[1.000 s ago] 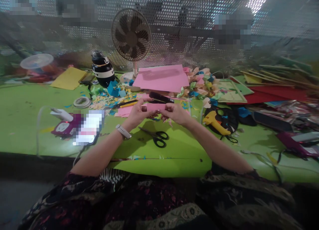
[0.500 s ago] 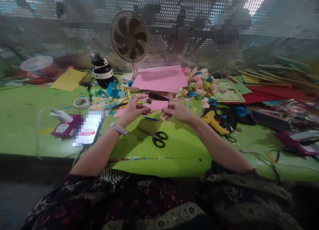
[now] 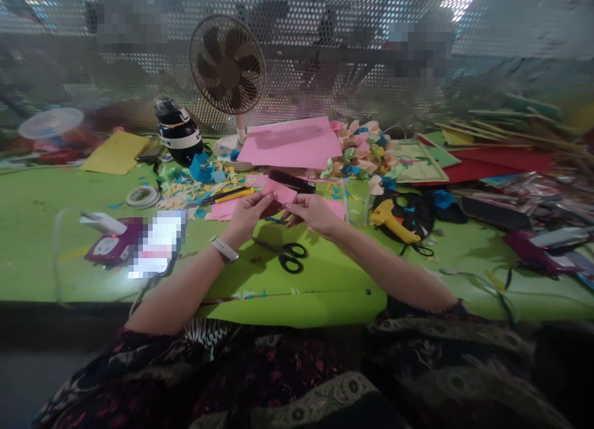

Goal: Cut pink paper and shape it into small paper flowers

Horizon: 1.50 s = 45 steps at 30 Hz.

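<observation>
A lit phone (image 3: pixel 158 243) is lying on the green surface (image 3: pixel 334 271) at 8 o'clock from the pink paper piece (image 3: pixel 279 192). Left hand (image 3: pixel 247 215), also at 8, is pinching that paper above the surface; scissors (image 3: pixel 281 251) are lying at 6. Right hand (image 3: pixel 317 214) is pinching its near edge from 4, yellow glue gun (image 3: pixel 393 221) resting between 3 and 4.

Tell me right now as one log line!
left hand: pinching pink paper | right hand: by paper's edge | scissors: lying on green table
</observation>
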Motion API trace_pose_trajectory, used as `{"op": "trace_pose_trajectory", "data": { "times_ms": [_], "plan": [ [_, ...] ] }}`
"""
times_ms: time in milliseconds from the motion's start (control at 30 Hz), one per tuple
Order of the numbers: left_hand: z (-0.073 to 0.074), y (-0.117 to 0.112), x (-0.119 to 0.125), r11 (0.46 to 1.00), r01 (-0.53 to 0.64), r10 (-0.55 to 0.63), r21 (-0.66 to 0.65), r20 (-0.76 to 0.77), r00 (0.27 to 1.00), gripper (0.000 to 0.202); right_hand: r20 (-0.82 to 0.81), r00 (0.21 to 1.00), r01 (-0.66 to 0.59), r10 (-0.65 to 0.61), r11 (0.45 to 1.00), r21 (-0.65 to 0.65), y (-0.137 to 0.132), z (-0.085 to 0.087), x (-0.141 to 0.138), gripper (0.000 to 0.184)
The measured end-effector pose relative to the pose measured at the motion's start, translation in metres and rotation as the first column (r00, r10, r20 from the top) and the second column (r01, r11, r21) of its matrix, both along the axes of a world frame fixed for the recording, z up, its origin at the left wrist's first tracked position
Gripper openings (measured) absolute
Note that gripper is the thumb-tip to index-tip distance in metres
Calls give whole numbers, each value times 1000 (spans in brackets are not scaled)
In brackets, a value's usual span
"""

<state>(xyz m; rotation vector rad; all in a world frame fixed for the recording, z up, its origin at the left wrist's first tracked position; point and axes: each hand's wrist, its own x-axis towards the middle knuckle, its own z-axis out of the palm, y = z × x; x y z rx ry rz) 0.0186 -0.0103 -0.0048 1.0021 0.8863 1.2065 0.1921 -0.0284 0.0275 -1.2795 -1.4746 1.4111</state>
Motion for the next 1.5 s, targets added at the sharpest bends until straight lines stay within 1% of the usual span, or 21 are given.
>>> {"op": "trace_pose_trajectory", "data": {
  "times_ms": [100,133,167,200,233,267,300,367,433,500,567,733,833,967,1000,1033,1133,1200,1333,1400,1500],
  "plan": [
    [6,7,-10,993,-118,118,0,57,991,40,41,999,-19,19,1000,-14,4,3,9,13],
    [9,9,-14,992,-126,127,-13,68,990,37,52,998,-19,19,1000,2,6,5,13,11],
    [12,10,-17,994,-102,104,-40,71,992,34,62,998,-15,13,999,36,8,7,19,9],
    [14,10,-20,996,-51,56,-71,70,996,31,66,998,-15,9,995,100,10,9,25,8],
    [16,10,-21,995,1,6,-98,67,998,28,68,998,-5,-9,981,193,11,11,30,5],
    [18,9,-22,990,58,-51,-125,58,997,26,87,996,-3,-24,956,294,12,12,35,4],
    [19,7,-22,982,115,-110,-149,43,993,24,123,992,-23,-29,917,398,13,13,39,8],
    [18,4,-22,962,209,-211,-178,7,977,22,233,972,-132,-5,810,571,14,12,42,25],
    [17,2,-21,943,281,-290,-181,-25,957,21,341,939,-276,44,688,671,14,8,42,37],
    [15,2,-20,929,328,-338,-170,-32,941,23,397,914,-368,85,590,719,15,4,40,32],
    [14,3,-21,922,357,-364,-151,-20,931,27,422,901,-405,100,539,738,15,1,39,23],
    [10,3,-21,932,356,-357,-64,-12,934,34,488,868,-462,89,503,731,13,1,39,21],
    [9,3,-20,936,351,-351,-19,-32,936,36,506,859,-472,79,506,721,11,2,38,21],
    [9,1,-17,946,321,-319,38,-48,947,42,462,885,-422,52,504,753,13,-1,36,18],
    [9,0,-16,945,323,-321,43,-52,946,44,441,897,-400,46,513,760,13,-2,35,16],
    [9,-1,-16,941,336,-334,44,-59,941,45,417,908,-371,36,531,762,12,-3,34,14],
    [12,-4,-13,913,404,-397,61,-100,912,47,343,939,-262,-16,611,747,10,-6,30,11],
    [14,-6,-13,900,427,-415,84,-129,901,46,285,958,-187,-38,668,720,9,-7,26,19],
    [20,-9,-14,897,433,-416,86,-161,895,36,163,986,-82,-22,791,606,6,-7,22,37],
    [21,-10,-15,896,438,-425,71,-148,893,32,127,992,-60,-15,824,563,4,-6,20,41],
    [21,-10,-15,897,435,-424,73,-130,896,30,108,994,-59,3,849,525,1,-3,19,42]
  ]
}}
